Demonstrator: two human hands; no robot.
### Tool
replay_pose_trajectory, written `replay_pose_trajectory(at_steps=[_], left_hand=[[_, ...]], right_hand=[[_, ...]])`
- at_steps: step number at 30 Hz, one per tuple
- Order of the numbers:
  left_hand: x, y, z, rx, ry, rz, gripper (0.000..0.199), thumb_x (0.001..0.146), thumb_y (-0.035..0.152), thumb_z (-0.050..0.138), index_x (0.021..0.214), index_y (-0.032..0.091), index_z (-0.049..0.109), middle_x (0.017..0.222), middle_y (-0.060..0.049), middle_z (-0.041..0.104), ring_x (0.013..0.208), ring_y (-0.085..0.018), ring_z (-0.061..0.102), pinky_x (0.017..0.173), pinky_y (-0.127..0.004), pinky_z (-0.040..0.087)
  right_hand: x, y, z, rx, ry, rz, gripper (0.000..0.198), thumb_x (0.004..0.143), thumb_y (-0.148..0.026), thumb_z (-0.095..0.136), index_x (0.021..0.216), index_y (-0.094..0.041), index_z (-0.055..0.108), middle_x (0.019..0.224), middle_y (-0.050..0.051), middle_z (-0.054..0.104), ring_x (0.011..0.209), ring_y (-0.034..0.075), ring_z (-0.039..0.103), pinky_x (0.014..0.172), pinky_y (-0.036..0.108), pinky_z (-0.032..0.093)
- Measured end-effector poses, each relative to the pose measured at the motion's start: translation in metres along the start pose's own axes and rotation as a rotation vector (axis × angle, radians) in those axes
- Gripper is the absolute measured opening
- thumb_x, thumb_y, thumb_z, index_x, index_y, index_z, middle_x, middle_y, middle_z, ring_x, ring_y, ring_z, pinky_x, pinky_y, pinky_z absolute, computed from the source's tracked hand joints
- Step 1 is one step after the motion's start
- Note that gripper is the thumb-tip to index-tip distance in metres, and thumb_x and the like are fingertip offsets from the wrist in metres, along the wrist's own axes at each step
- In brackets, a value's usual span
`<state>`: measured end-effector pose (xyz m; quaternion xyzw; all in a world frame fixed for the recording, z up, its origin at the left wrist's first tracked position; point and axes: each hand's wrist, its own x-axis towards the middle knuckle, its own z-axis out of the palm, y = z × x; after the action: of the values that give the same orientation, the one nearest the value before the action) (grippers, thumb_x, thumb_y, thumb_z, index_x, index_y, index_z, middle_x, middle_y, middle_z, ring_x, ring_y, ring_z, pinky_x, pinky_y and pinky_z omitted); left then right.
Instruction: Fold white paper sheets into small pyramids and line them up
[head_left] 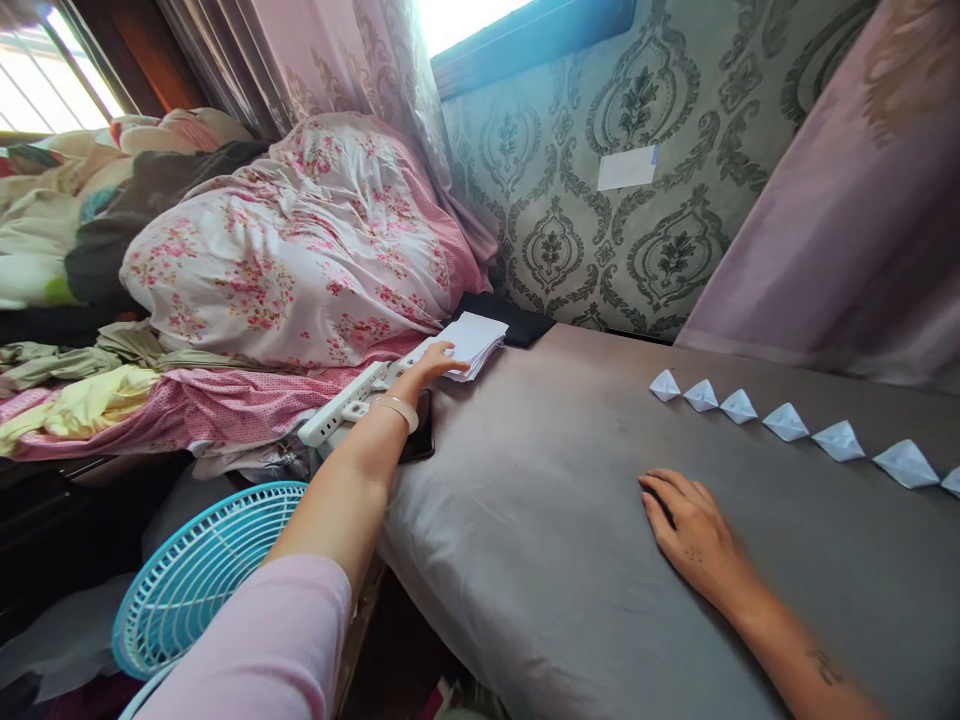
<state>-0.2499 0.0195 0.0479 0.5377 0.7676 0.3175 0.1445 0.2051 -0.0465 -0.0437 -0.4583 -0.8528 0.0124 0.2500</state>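
Observation:
My left hand reaches to a stack of white paper sheets at the bed's far left edge. Its fingers are apart and touch the near side of the stack. On the grey sheet to the right rests my right hand, fingers curled, with a small dark thing showing between thumb and forefinger; its kind is unclear. Beyond that hand, several folded white paper boats stand in a slanting row, the last one cut off by the right edge of the view.
A white power strip and a dark phone lie under and beside my left forearm. A blue fan stands below it. Floral bedding is heaped at the left. Behind the stack lies a black flat item.

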Motion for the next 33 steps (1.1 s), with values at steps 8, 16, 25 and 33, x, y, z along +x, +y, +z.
replay_pose_trajectory(at_steps=[8, 16, 25, 33], left_hand=[[0.003, 0.0, 0.006, -0.065, 0.065, 0.096, 0.041, 0.07, 0.044, 0.061, 0.093, 0.011, 0.068, 0.092, -0.006, 0.068, 0.084, -0.021, 0.062, 0.076, -0.029, 0.047], [-0.002, 0.009, 0.012, 0.06, 0.23, 0.143, 0.03, 0.085, 0.026, 0.046, 0.104, 0.014, 0.065, 0.106, -0.012, 0.067, 0.103, -0.025, 0.059, 0.094, -0.033, 0.041], [-0.046, 0.073, 0.04, 0.022, 0.285, 0.398, 0.029, 0.095, 0.031, 0.038, 0.115, 0.018, 0.055, 0.113, -0.01, 0.063, 0.109, -0.023, 0.056, 0.097, -0.031, 0.038], [-0.099, 0.135, 0.105, -0.777, 0.124, 0.059, 0.019, 0.091, 0.034, 0.046, 0.103, 0.02, 0.052, 0.102, -0.004, 0.066, 0.093, -0.015, 0.064, 0.08, -0.028, 0.052]], right_hand=[[0.0, -0.002, -0.002, 0.003, -0.006, 0.01, 0.038, 0.094, -0.033, 0.036, 0.11, -0.013, 0.065, 0.117, 0.012, 0.063, 0.105, 0.027, 0.056, 0.094, 0.044, 0.047], [0.0, -0.003, -0.002, 0.021, 0.017, 0.004, 0.036, 0.093, -0.032, 0.038, 0.108, -0.014, 0.066, 0.115, 0.012, 0.063, 0.105, 0.027, 0.057, 0.093, 0.044, 0.048], [0.002, -0.004, -0.003, 0.044, 0.026, 0.0, 0.034, 0.092, -0.029, 0.039, 0.106, -0.016, 0.067, 0.112, 0.012, 0.064, 0.104, 0.027, 0.058, 0.093, 0.044, 0.048], [0.0, -0.009, -0.009, 0.072, 0.011, 0.0, 0.032, 0.092, -0.025, 0.039, 0.107, -0.017, 0.067, 0.114, 0.012, 0.064, 0.107, 0.026, 0.057, 0.094, 0.042, 0.047]])
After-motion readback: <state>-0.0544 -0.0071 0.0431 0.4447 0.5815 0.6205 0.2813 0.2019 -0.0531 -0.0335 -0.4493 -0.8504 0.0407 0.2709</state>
